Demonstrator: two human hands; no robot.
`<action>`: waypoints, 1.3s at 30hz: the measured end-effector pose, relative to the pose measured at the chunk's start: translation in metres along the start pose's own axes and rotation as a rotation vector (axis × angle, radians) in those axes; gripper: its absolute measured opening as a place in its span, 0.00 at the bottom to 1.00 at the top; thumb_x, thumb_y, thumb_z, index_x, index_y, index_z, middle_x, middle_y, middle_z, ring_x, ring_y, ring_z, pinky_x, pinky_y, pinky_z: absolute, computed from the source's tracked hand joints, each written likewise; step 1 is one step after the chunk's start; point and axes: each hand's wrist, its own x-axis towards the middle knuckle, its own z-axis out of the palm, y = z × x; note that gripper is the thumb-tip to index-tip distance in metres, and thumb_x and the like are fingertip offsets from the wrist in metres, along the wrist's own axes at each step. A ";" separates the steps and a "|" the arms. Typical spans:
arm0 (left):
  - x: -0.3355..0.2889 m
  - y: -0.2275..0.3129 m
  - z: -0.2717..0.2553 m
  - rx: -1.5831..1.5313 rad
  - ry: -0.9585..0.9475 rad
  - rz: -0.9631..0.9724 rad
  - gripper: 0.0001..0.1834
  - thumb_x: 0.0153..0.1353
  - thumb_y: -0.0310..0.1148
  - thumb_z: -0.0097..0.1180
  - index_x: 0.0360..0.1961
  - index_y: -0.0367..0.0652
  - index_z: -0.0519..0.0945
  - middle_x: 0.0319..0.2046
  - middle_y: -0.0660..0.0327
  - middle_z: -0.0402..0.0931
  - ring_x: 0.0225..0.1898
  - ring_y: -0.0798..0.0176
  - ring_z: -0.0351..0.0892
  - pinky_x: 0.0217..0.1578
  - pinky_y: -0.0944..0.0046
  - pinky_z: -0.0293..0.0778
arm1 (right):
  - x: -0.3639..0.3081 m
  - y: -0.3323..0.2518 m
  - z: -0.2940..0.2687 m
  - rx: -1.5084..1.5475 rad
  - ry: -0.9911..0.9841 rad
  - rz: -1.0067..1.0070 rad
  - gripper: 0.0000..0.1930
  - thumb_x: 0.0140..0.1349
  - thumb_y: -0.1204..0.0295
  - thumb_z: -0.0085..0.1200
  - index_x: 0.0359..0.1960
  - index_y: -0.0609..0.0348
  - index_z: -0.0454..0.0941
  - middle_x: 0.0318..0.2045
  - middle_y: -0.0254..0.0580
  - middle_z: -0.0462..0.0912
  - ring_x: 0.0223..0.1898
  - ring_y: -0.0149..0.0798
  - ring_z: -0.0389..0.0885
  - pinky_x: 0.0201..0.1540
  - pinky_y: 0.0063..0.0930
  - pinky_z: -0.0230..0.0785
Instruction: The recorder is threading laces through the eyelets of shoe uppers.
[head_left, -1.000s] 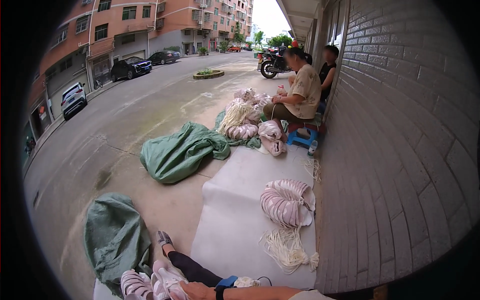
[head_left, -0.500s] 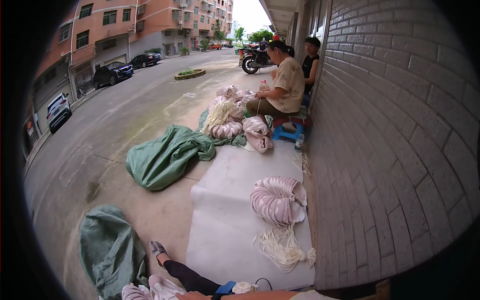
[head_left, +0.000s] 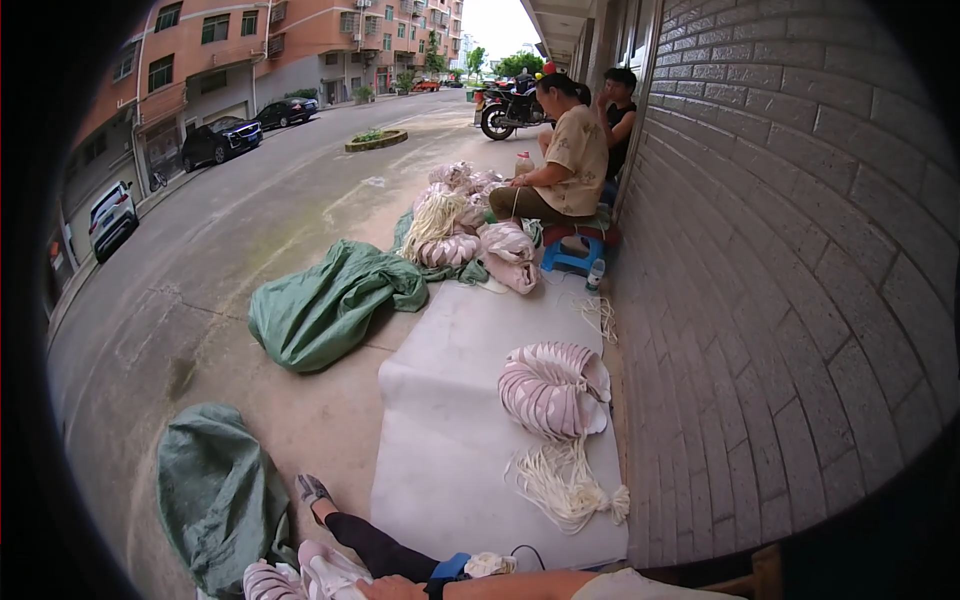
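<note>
My right hand (head_left: 392, 588) reaches in along the lower edge, with a dark band at its wrist. It rests against pale pink and white strapped pieces (head_left: 325, 572) that are cut off by the edge. Its fingers are mostly hidden, so their grip does not show. Close by are my dark-trousered leg (head_left: 385, 550) and grey shoe (head_left: 313, 489). A blue piece (head_left: 452, 567) and a white bundle (head_left: 491, 565) lie just above my wrist, beside a thin black cord. My left hand is out of view.
A coiled pink bundle (head_left: 550, 392) and loose cream cords (head_left: 568, 490) lie on a white sheet (head_left: 425, 480). Green sacks (head_left: 335, 305) lie to the left. Farther off, a person (head_left: 572, 160) sits on a blue stool (head_left: 572, 256) by a pink pile (head_left: 450, 248). A brick wall (head_left: 760, 300) runs along the right.
The view has shifted slightly, and more of my right forearm shows. Farther off, the person in the dark sleeveless top has raised a hand toward the head.
</note>
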 end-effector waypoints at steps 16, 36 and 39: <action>-0.013 -0.093 0.044 -0.353 -0.029 -0.109 0.08 0.61 0.29 0.46 0.35 0.37 0.76 0.27 0.56 0.75 0.29 0.59 0.72 0.31 0.60 0.68 | -0.002 0.012 0.008 -0.036 -0.003 0.012 0.22 0.43 0.63 0.58 0.36 0.67 0.70 0.20 0.55 0.77 0.24 0.54 0.78 0.26 0.44 0.69; -0.022 -0.004 -0.044 -1.388 0.210 -0.597 0.09 0.56 0.32 0.47 0.19 0.51 0.67 0.14 0.69 0.60 0.12 0.77 0.55 0.12 0.76 0.53 | 0.001 0.009 0.019 -0.009 -0.088 0.032 0.24 0.50 0.72 0.50 0.47 0.74 0.59 0.23 0.58 0.76 0.26 0.55 0.78 0.28 0.43 0.72; -0.017 -0.040 -0.024 -1.643 0.196 -0.837 0.11 0.56 0.35 0.46 0.18 0.51 0.65 0.14 0.70 0.57 0.12 0.75 0.56 0.13 0.75 0.51 | 0.000 0.012 0.029 -0.031 0.103 -0.094 0.22 0.51 0.73 0.47 0.47 0.73 0.60 0.22 0.57 0.77 0.25 0.56 0.78 0.27 0.44 0.72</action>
